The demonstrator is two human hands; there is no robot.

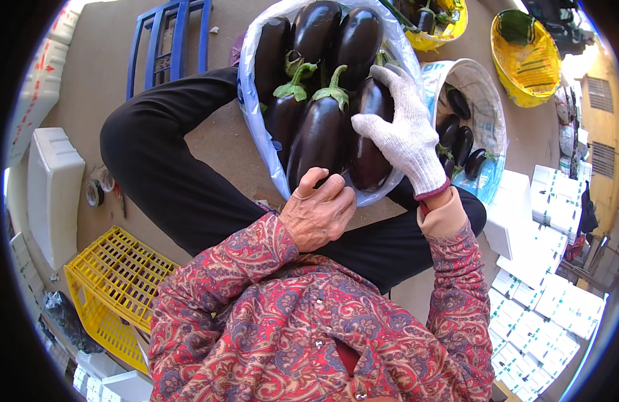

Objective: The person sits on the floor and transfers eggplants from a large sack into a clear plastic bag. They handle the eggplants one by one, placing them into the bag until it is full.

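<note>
Before me stands a round container lined with a clear plastic bag (265, 143), filled with several large, glossy dark eggplants. My right hand (402, 130), in a white knitted glove, spans one eggplant (368, 161) at the container's right side, with the thumb on its left and the fingers near its upper end. My left hand (319, 211) is bare, its fingers curled at the near rim, by the lower end of a middle eggplant (319, 135) with a green stem. Whether the curled fingers grip anything is hidden.
At right, a white-lined basket (493, 108) holds smaller eggplants (461, 145). Yellow-lined baskets (525, 65) stand beyond it. A blue frame (179, 42) is at upper left, a yellow plastic crate (123, 271) at lower left. Foam boxes (53, 191) and stacked white boxes (530, 316) flank me.
</note>
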